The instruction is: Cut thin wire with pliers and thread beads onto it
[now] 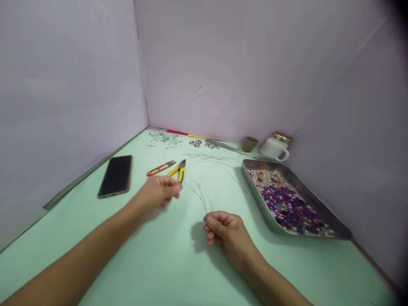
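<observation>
Thin wires rise from the pinched thumb and fingers of my right hand, held over the table front. My left hand is slightly blurred, its fingers drawn together. Whatever it may hold is too small or smeared to make out. Just beyond it lie yellow-handled pliers, partly covered by that hand, and orange thread snips. Loose straight wires are spread farther back on the table. Two beaded pieces in red and clear lie behind them.
A metal tray of purple, red, white and pale beads stands on the right. Behind it are a white lidded mug and a brown cup. A phone lies left. Wire scraps sit near the back corner.
</observation>
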{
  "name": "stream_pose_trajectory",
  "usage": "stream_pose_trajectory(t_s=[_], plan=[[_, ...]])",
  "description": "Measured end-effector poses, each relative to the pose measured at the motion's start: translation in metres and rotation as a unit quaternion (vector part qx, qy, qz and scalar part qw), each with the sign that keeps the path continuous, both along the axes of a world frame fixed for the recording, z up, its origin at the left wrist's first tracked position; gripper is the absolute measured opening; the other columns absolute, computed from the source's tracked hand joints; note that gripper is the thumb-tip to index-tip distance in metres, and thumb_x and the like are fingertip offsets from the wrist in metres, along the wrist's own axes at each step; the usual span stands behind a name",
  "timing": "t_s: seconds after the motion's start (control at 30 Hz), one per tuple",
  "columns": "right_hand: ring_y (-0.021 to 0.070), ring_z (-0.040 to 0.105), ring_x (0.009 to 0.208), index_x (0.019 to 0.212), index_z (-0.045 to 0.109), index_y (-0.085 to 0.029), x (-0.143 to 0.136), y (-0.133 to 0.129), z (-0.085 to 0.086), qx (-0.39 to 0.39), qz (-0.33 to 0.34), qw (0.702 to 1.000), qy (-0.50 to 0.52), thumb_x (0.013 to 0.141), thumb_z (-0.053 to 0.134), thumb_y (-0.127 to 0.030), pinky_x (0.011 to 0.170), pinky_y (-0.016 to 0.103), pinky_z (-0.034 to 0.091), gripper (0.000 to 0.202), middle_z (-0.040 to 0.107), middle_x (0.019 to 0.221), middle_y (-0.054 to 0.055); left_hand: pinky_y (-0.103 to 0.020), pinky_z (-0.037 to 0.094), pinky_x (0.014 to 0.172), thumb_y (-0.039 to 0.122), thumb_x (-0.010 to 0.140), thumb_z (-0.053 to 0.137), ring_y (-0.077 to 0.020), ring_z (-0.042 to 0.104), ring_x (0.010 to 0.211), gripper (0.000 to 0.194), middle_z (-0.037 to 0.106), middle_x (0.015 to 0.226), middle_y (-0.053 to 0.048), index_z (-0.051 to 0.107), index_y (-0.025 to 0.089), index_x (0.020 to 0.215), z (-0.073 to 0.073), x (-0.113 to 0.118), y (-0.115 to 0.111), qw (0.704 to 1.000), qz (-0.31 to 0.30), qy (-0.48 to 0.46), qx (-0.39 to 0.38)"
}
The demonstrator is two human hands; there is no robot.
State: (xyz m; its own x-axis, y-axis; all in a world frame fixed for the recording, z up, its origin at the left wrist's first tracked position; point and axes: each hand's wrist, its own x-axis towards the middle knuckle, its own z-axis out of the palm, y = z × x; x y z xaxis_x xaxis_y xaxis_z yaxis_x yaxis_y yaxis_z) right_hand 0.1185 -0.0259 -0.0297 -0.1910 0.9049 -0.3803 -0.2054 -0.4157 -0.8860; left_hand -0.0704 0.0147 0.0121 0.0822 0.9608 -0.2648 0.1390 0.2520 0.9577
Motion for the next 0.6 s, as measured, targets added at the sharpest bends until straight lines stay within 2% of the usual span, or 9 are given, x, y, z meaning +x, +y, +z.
stream_pose_trajectory(t_s=[0.07,0.13,0.2,0.33,0.47,0.6], plan=[[0.0074,0.049,0.039,0.064,0.061,-0.009,-0.002,0.0,-0.002,0.007,0.002,1.0,-0.006,0.053,0.074,-0.035,0.041,0.021,0.043,0.031,0.059,0.052,0.001,-0.017,0.021,0.037,0.031,0.062,0.059,-0.0029,0.032,0.037,0.022,0.049,0.05,0.004,0.059,0.011,0.072,-0.006,0.019,-0.012,0.997,-0.073,0.01,-0.025],[0.0077,0.049,0.039,0.062,0.061,-0.009,-0.004,-0.001,-0.003,0.014,0.003,1.0,-0.011,0.053,0.074,-0.034,0.042,0.022,0.043,0.03,0.059,0.051,0.001,-0.018,0.025,0.039,0.029,0.062,0.059,-0.0038,0.033,0.039,0.021,0.047,0.047,0.005,0.06,0.012,0.074,-0.011,0.035,-0.023,0.996,-0.086,0.005,-0.017],[0.0083,0.05,0.038,0.06,0.06,-0.01,-0.006,-0.002,-0.003,0.019,0.009,1.0,-0.015,0.052,0.074,-0.034,0.042,0.023,0.043,0.029,0.058,0.05,0.001,-0.019,0.03,0.043,0.025,0.063,0.058,-0.0049,0.037,0.042,0.013,0.048,0.047,0.005,0.059,0.012,0.066,-0.015,0.044,-0.029,0.998,-0.066,0.003,0.022],[0.0101,0.052,0.039,0.061,0.061,-0.009,-0.008,-0.004,-0.003,0.024,0.03,0.999,-0.013,0.052,0.074,-0.034,0.045,0.025,0.044,0.029,0.058,0.049,0.001,-0.019,0.034,0.048,0.017,0.062,0.055,-0.0069,0.042,0.049,0.01,0.05,0.048,0.004,0.055,0.012,0.054,-0.016,0.047,-0.029,0.996,-0.04,0.018,0.074],[0.0108,0.055,0.046,0.071,0.064,-0.009,-0.006,-0.004,-0.007,0.042,0.052,0.998,0.019,0.054,0.074,-0.033,0.051,0.026,0.046,0.031,0.06,0.054,0.002,-0.018,0.031,0.044,0.014,0.063,0.053,-0.0053,0.036,0.044,0.011,0.045,0.043,0.006,0.055,0.012,0.052,-0.016,0.043,-0.026,0.995,-0.039,0.037,0.088],[0.0108,0.056,0.05,0.077,0.064,-0.009,-0.004,-0.004,-0.011,0.037,0.072,0.995,0.064,0.056,0.073,-0.034,0.055,0.027,0.046,0.034,0.063,0.063,0.005,-0.017,0.032,0.045,0.013,0.063,0.052,-0.0057,0.039,0.046,0.013,0.048,0.045,0.005,0.055,0.012,0.051,-0.016,0.043,-0.026,0.992,-0.041,0.042,0.109]])
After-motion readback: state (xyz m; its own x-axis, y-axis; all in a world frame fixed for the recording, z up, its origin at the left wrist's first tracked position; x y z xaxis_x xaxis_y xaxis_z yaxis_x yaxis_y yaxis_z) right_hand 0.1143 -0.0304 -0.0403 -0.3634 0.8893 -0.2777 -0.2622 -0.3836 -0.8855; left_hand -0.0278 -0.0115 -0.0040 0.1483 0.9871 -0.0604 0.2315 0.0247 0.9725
